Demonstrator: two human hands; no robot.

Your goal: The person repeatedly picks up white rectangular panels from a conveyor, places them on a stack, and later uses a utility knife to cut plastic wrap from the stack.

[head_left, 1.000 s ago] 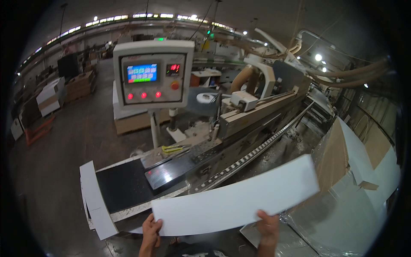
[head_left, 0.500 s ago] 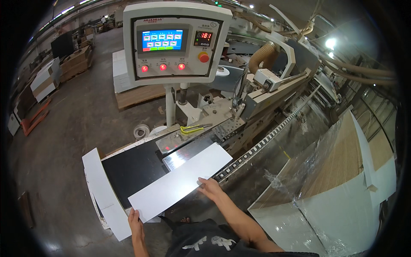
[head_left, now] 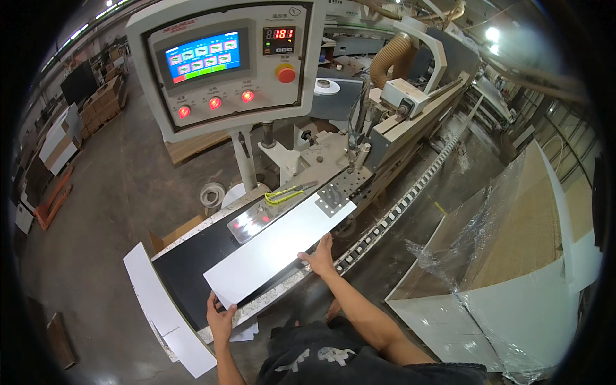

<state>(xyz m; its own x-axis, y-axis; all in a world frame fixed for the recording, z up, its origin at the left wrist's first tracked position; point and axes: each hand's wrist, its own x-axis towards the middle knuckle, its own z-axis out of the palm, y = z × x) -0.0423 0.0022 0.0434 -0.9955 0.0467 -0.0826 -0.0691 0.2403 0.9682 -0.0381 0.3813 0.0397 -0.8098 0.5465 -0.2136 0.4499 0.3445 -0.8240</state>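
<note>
A long white panel [head_left: 276, 247] lies slantwise over the black bed [head_left: 192, 256] of a machine, its far end by a perforated metal plate [head_left: 333, 197]. At the panel's near left corner, my left hand [head_left: 221, 317] is closed on it, thumb and fingers on either side of the corner. My right hand [head_left: 319, 258] is against the panel's long near edge. Its thumb and fingers are spread apart along that edge, with no grip round it visible.
A control box [head_left: 224, 70] with a lit screen rises behind the bed. Yellow-handled pliers [head_left: 282, 194] lie beyond the panel. A white strip [head_left: 170, 314] crosses the bed's left end. On the right runs a chain-like track [head_left: 391, 221], then plastic-wrapped boards [head_left: 500, 256].
The panel has moved forward onto the bed and covers more of the metal plate area. My right hand's fingers have spread from a grip on its edge. My view has shifted.
</note>
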